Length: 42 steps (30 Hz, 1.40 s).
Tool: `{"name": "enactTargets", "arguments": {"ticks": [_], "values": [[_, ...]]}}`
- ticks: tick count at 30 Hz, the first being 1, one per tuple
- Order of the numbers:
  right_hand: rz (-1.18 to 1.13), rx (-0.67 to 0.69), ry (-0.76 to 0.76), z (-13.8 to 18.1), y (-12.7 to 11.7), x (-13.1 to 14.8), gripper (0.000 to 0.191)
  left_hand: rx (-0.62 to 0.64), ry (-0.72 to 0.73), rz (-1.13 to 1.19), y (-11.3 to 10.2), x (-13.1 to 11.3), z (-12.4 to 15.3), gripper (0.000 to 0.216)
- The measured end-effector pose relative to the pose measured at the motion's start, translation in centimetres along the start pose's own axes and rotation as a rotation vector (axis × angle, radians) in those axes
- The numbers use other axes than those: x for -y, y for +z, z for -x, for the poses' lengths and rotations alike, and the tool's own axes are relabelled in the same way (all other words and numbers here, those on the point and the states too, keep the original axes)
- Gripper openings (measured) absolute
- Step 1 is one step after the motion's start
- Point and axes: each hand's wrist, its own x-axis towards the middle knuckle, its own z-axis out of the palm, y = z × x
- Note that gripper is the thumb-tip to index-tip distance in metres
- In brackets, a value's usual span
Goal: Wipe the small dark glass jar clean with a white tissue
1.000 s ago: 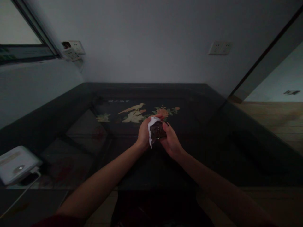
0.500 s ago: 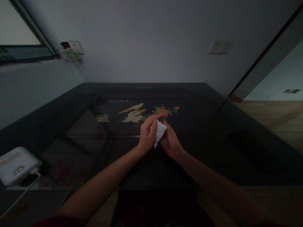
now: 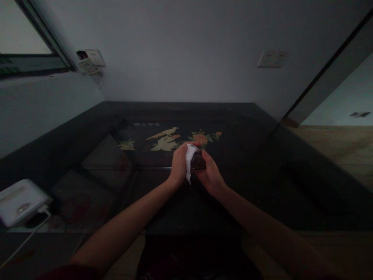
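Observation:
My left hand [image 3: 178, 164] is closed on a folded white tissue [image 3: 189, 159], pressing it to the left side of a small dark, shiny object [image 3: 198, 160]. My right hand [image 3: 212, 173] grips that object from the right, thumb on top and fingers beneath. Dim light hides its exact kind. Both hands are just above the dark glossy tabletop [image 3: 239, 155], in front of its inlaid bird [image 3: 163, 134] and flower [image 3: 200, 139] picture.
At the left edge of the table lies a white box-shaped device [image 3: 23, 202] with a white cable [image 3: 25, 243]. Wall sockets [image 3: 92, 60] are in the left corner, and another double socket [image 3: 272, 59] is on the back wall. Wooden floor [image 3: 335, 147] lies to the right.
The tissue has shifted left and opened away from the dark object, which now shows between my hands. My left thumb has gone from view behind the tissue.

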Motion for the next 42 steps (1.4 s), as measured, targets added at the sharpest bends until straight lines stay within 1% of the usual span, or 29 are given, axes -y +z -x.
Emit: {"name": "enactTargets", "arguments": {"ticks": [3, 5, 7, 8, 9, 11, 12, 15, 18, 22, 24, 25, 27, 29, 31, 34, 35, 36, 37, 38, 40, 42], "values": [[-0.034, -0.007, -0.003, -0.2, -0.2, 0.0, 0.03, 0.067, 0.372, -0.326, -0.3, -0.1, 0.6, 0.033], [-0.052, -0.003, -0.016, -0.3, -0.3, 0.0, 0.031, 0.118, 0.581, -0.483, -0.4, -0.1, 0.7, 0.03], [-0.061, -0.007, -0.019, -0.4, -0.4, 0.0, 0.03, 0.154, 0.699, -0.585, -0.4, -0.1, 0.8, 0.029], [-0.064, -0.014, -0.016, -0.4, -0.4, -0.1, 0.03, 0.161, 0.719, -0.611, -0.4, -0.2, 0.8, 0.03], [-0.065, -0.02, -0.011, -0.5, -0.5, -0.2, 0.029, 0.161, 0.717, -0.617, -0.4, -0.2, 0.8, 0.03], [-0.061, -0.03, -0.002, -0.6, -0.7, -0.4, 0.029, 0.147, 0.631, -0.573, -0.3, -0.3, 0.8, 0.03], [-0.056, -0.034, 0.002, -0.6, -0.7, -0.5, 0.028, 0.13, 0.552, -0.526, -0.3, -0.3, 0.8, 0.03], [-0.03, -0.039, 0.017, -0.7, -0.9, -0.7, 0.028, 0.06, 0.254, -0.335, -0.2, -0.3, 0.4, 0.03], [-0.003, -0.034, 0.035, -0.4, -0.7, -0.6, 0.028, -0.005, 0.001, -0.085, -0.1, 0.0, -0.3, 0.029], [0.018, -0.015, 0.005, 0.1, -0.2, -0.2, 0.029, -0.031, -0.285, 0.245, 0.1, 0.2, -1.0, 0.028], [0.026, 0.005, -0.015, 0.3, 0.1, 0.1, 0.031, -0.03, -0.358, 0.31, 0.2, 0.1, -1.1, 0.028], [0.029, 0.01, -0.023, 0.3, 0.2, 0.2, 0.031, -0.027, -0.356, 0.315, 0.2, 0.1, -1.0, 0.028], [0.027, 0.01, -0.022, 0.4, 0.3, 0.3, 0.031, -0.017, -0.261, 0.257, 0.2, 0.0, -0.7, 0.028], [0.013, 0.0, -0.003, 0.3, 0.3, 0.3, 0.029, 0.0, -0.089, 0.104, 0.1, -0.1, -0.3, 0.028], [-0.002, -0.012, 0.019, 0.3, 0.2, 0.3, 0.027, 0.027, 0.114, -0.1, -0.1, -0.3, 0.2, 0.03], [-0.027, -0.016, 0.022, 0.1, -0.1, 0.2, 0.027, 0.113, 0.432, -0.374, -0.5, -0.5, 0.7, 0.031], [-0.035, -0.014, 0.019, 0.0, -0.2, 0.1, 0.027, 0.145, 0.519, -0.443, -0.5, -0.5, 0.8, 0.031], [-0.041, -0.012, 0.018, -0.1, -0.3, 0.0, 0.027, 0.169, 0.577, -0.495, -0.6, -0.5, 0.9, 0.03], [-0.044, -0.012, 0.018, -0.2, -0.3, 0.0, 0.027, 0.181, 0.597, -0.523, -0.6, -0.5, 0.9, 0.029], [-0.041, -0.016, 0.018, -0.3, -0.4, -0.1, 0.026, 0.175, 0.58, -0.525, -0.6, -0.5, 0.9, 0.029], [-0.025, -0.027, 0.011, -0.4, -0.5, -0.3, 0.025, 0.131, 0.463, -0.449, -0.5, -0.4, 0.7, 0.028], [-0.004, -0.027, 0.0, -0.4, -0.4, -0.4, 0.024, 0.077, 0.291, -0.302, -0.3, -0.3, 0.3, 0.027]]}}
